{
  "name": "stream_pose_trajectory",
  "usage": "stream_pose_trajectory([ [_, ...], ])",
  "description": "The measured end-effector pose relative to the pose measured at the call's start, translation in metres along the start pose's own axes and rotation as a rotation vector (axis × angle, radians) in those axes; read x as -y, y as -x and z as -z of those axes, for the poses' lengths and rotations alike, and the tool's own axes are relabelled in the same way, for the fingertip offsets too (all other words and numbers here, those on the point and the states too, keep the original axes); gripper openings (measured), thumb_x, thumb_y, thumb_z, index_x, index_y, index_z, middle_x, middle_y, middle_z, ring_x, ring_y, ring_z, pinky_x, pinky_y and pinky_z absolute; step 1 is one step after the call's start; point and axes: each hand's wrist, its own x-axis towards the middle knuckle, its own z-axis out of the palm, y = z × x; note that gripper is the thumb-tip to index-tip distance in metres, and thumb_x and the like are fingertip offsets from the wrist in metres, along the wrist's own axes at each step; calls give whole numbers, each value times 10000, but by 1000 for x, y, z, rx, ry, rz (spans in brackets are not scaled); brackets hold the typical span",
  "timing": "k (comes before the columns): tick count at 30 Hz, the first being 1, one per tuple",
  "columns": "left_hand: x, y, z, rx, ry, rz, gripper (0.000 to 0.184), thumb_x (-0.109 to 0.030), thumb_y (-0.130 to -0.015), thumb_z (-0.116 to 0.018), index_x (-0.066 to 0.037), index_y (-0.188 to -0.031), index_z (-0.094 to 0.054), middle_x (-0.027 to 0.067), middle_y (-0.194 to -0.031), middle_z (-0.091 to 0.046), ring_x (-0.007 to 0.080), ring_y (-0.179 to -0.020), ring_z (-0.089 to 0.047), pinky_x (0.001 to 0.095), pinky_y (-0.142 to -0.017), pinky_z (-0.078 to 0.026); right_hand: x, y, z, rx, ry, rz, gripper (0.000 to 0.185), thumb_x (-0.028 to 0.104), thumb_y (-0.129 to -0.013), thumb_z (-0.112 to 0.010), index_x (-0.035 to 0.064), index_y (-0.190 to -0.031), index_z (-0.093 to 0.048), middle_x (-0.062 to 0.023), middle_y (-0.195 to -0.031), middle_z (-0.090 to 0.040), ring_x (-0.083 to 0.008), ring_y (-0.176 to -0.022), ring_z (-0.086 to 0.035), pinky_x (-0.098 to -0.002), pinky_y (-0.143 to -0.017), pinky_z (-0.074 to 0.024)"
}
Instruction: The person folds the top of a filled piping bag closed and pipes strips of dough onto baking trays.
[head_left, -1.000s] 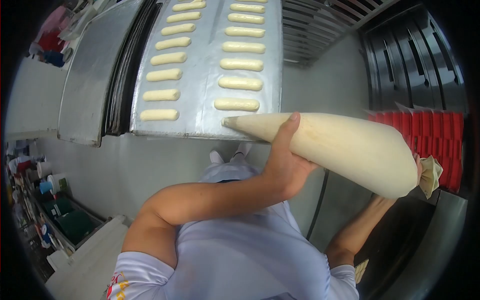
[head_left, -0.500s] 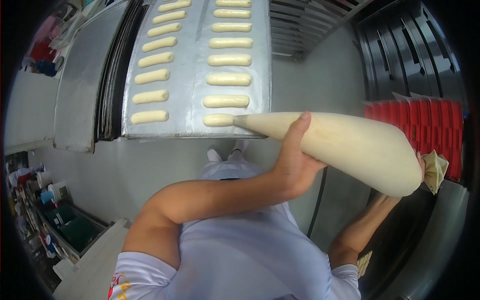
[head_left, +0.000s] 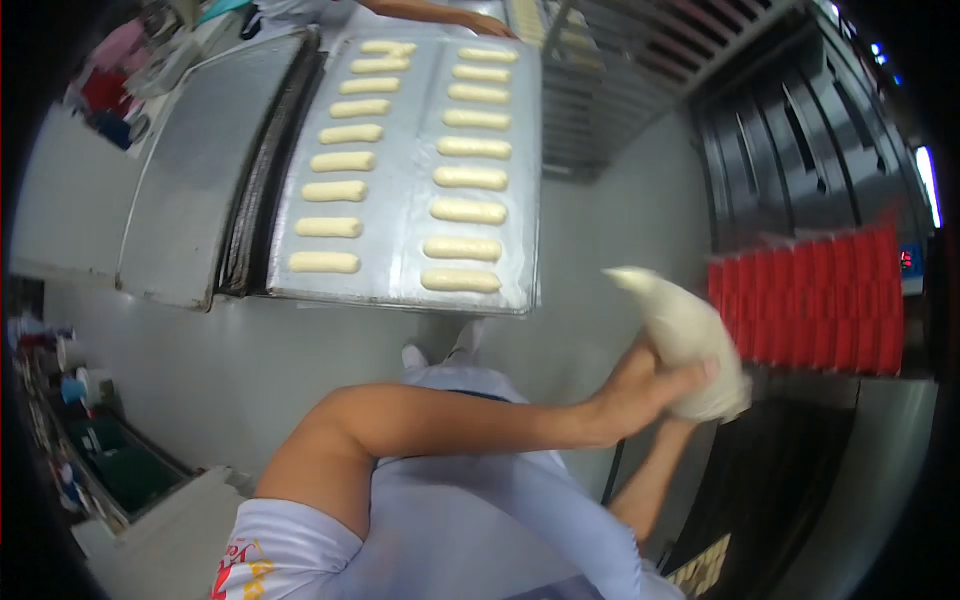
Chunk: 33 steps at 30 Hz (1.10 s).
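Observation:
A large cream-coloured piping bag (head_left: 685,325) is held off the right side of the tray, its tip pointing up and left. My left hand (head_left: 645,395) wraps round the bag's middle, the thumb across it. Behind the bag's lower end is my right hand (head_left: 678,428), mostly hidden, so its fingers do not show. On the metal tray (head_left: 405,230) lie two columns of pale piped dough strips; the nearest strip (head_left: 460,280) of the right column is near the front edge.
Dark stacked trays (head_left: 180,180) stand left of the piped tray. Red trays (head_left: 810,305) are piled at the right, below dark metal doors (head_left: 800,140). A metal rack (head_left: 620,100) stands behind. Another person's hand (head_left: 490,25) touches the tray's far edge.
The piping bag has left the tray and swung to the right, its tip lifted. The right column's front strip is complete. Another person's arm has come into view at the top.

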Motion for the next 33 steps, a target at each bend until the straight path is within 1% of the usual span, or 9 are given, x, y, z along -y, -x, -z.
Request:
stream_pose_trajectory([
  [1, -1, 1, 1, 0, -11, -46, 607, -396, -932, -622, -19, -1374, -445, 169, -1337, -500, 286, -1273, -456, 427, -1073, -362, 1, 18, -6, -6, -127, -130, 289, 184, -929, -609, -53, -1088, -650, -166, -977, -694, -260, -894, -675, -352, -821, -554],
  [3, -1, 3, 5, -53, -749, -156, 753, -373, -826, -745, 9, -1383, -414, 206, -1323, -453, 333, -1259, -456, 432, -1050, -387, 2, 53, -15, -12, -368, -374, 290, 187, -929, -608, -51, -1090, -649, -164, -981, -693, -260, -898, -674, -353, -822, -553],
  [13, 20, 41, 36, 65, -1079, -585, 994, -418, -734, -777, 22, -1469, -274, 224, -1517, -242, 421, -1363, -310, 505, -1117, -282, -15, 168, -37, 31, -926, -987, 297, 203, -929, -605, -37, -1099, -645, -156, -1001, -688, -258, -916, -667, -358, -830, -549],
  [17, 6, 51, 37, 156, -1119, -593, 1011, -447, -738, -774, -3, -1488, -264, 234, -1504, -267, 432, -1360, -311, 512, -1121, -274, -24, 193, -48, 56, -1079, -1132, 300, 209, -928, -604, -32, -1103, -644, -153, -1010, -686, -257, -924, -664, -360, -833, -547],
  [19, 2, 47, 42, 241, -1101, -618, 895, -464, -753, -767, -16, -1434, -399, 254, -1387, -437, 418, -1293, -423, 493, -1083, -339, -32, 201, -51, 72, -1132, -1204, 302, 212, -928, -604, -29, -1105, -643, -151, -1014, -685, -256, -928, -663, -361, -834, -547],
  [22, -30, 66, 59, -9, -998, -429, 609, -356, -827, -734, -39, -1314, -553, 204, -1234, -594, 318, -1176, -567, 421, -993, -456, -42, 209, -60, 114, -1189, -1307, 304, 217, -928, -603, -25, -1108, -642, -149, -1020, -683, -256, -933, -661, -363, -836, -545],
  [26, -51, 118, 90, -755, -428, -363, 374, -153, -904, -672, 9, -1232, -594, 73, -1067, -650, 107, -973, -603, 261, -841, -486, -55, 213, -84, 104, -1342, -1428, 307, 223, -928, -602, -20, -1111, -641, -146, -1028, -681, -255, -941, -658, -365, -839, -544],
  [30, -72, 150, 115, -1248, -211, -618, 414, -199, -898, -647, -5, -1256, -573, 32, -1060, -607, 126, -921, -541, 295, -796, -454, -65, 210, -101, 108, -1417, -1477, 310, 229, -928, -600, -15, -1115, -639, -142, -1037, -679, -254, -948, -656, -367, -842, -542],
  [33, -83, 158, 124, -1329, 5, -638, 447, -190, -897, -645, -19, -1298, -546, 27, -1088, -592, 136, -941, -520, 319, -812, -438, -70, 207, -100, 118, -1430, -1507, 312, 234, -928, -600, -11, -1118, -638, -140, -1043, -677, -253, -954, -654, -369, -845, -541],
])
